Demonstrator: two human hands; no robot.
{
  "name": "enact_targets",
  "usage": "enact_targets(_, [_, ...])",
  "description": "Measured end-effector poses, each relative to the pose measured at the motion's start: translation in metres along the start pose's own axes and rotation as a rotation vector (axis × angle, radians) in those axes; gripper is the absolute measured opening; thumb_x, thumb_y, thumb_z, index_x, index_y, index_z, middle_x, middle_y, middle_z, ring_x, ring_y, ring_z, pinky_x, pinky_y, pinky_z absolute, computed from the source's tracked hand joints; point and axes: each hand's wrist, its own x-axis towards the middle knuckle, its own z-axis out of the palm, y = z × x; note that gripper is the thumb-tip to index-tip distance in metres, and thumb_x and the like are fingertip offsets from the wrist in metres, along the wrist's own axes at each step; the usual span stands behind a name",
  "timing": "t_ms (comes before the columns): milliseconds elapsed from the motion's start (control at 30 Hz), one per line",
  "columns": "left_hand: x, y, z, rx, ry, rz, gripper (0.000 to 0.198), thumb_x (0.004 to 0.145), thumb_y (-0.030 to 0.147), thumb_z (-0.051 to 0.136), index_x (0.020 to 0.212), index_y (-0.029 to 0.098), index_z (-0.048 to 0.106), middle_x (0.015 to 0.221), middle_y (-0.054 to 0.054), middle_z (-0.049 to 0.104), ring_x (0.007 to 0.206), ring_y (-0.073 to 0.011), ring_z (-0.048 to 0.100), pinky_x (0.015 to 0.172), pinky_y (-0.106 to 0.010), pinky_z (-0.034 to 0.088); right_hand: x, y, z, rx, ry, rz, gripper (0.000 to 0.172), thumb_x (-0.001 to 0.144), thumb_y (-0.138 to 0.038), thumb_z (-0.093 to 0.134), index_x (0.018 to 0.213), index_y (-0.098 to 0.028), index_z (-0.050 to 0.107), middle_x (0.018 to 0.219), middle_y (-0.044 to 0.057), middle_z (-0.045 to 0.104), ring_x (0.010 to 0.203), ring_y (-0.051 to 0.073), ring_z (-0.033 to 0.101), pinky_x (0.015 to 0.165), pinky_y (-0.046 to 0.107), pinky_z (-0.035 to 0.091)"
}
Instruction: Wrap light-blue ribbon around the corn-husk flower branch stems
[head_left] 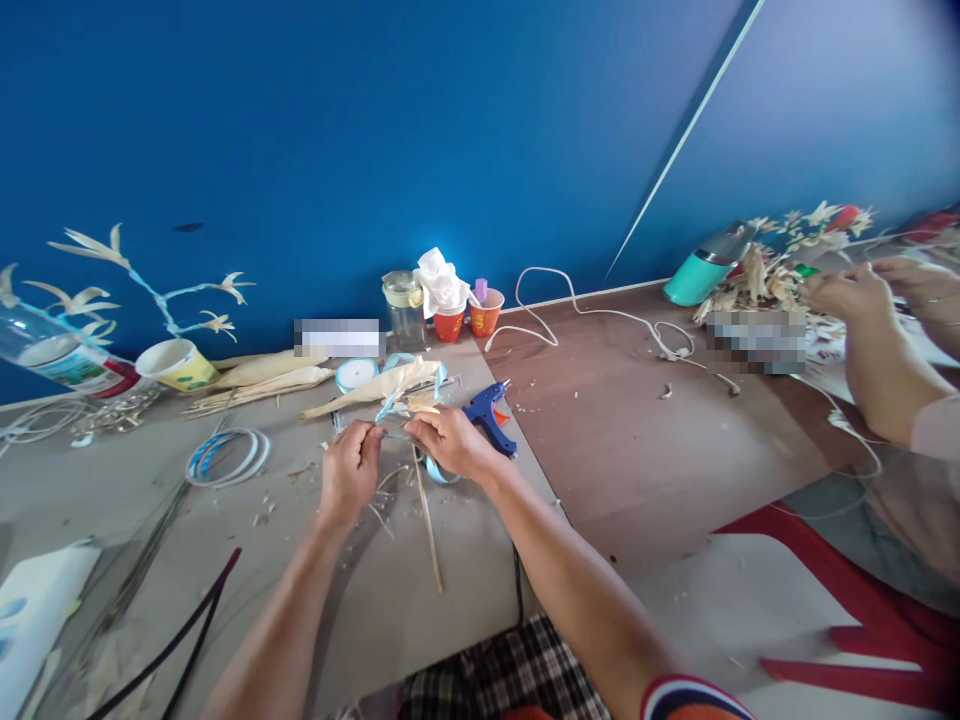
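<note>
Near the middle of the table, my left hand [351,470] is closed, thumb and fingers pinched on a thin light blue ribbon [390,404]. My right hand [450,442] pinches the same ribbon a short way to the right. Pale dried husk petals show just above the fingers; whether they are joined to the ribbon I cannot tell. A loop of blue ribbon [441,473] hangs below my right hand. Behind both hands lies a long dried corn husk [367,388]. A blue glue gun [491,418] rests right of my right hand, and a thin straw-coloured stalk [428,525] lies below.
A ribbon spool [357,374], glass jar [405,308] and red paper cups [448,325] stand by the wall. At left are a coil of wire [227,457] and husk flowers in a yellow cup [176,366]. A co-worker's hands [855,292] are at right, above a red stool [900,600].
</note>
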Motion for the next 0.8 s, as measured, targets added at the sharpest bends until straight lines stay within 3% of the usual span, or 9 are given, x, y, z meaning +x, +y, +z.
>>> enact_targets(167, [-0.003,0.004,0.002,-0.146,-0.148,-0.018,0.028,0.089,0.037,0.044,0.069,0.019,0.052,0.057,0.002,0.048,0.055,-0.0131,0.044,0.055,-0.024,0.034,0.002,0.017,0.003,0.051,0.091,-0.092,0.025,0.088,-0.021,0.042,0.064,-0.019,0.047,0.073,0.003,0.054,0.073,0.014,0.049,0.073,0.024,0.04])
enact_targets(300, [-0.004,0.002,0.005,-0.257,-0.182,-0.092,0.03,0.088,0.042,0.046,0.072,0.018,0.056,0.057,0.002,0.047,0.056,-0.0136,0.043,0.054,-0.024,0.034,0.005,0.021,0.002,0.051,0.041,-0.051,0.023,0.086,-0.017,0.043,0.063,-0.02,0.046,0.074,0.003,0.055,0.077,0.015,0.049,0.079,0.025,0.041])
enact_targets(433, [-0.005,-0.004,0.008,-0.401,-0.189,-0.205,0.031,0.085,0.045,0.051,0.077,0.017,0.061,0.057,0.002,0.048,0.054,-0.0126,0.042,0.053,-0.024,0.034,0.006,0.017,0.0,0.118,-0.061,0.09,0.028,0.086,-0.016,0.041,0.059,-0.018,0.045,0.064,0.0,0.05,0.068,0.012,0.044,0.071,0.023,0.04])
enact_targets(600, [-0.008,-0.002,0.012,-0.644,-0.181,-0.32,0.034,0.081,0.05,0.057,0.076,0.016,0.061,0.056,0.002,0.047,0.054,-0.0111,0.043,0.052,-0.023,0.036,0.004,0.009,-0.006,0.242,-0.154,0.344,0.037,0.087,-0.034,0.048,0.055,-0.017,0.045,0.053,-0.003,0.043,0.058,0.009,0.04,0.057,0.021,0.032])
enact_targets(800, [-0.011,0.003,0.013,-0.706,-0.085,-0.326,0.035,0.079,0.051,0.06,0.076,0.016,0.061,0.063,0.001,0.052,0.059,-0.0107,0.048,0.057,-0.022,0.043,0.001,-0.001,-0.012,0.322,-0.308,0.525,0.04,0.079,-0.046,0.059,0.053,-0.018,0.048,0.051,-0.004,0.043,0.05,0.008,0.036,0.049,0.022,0.028])
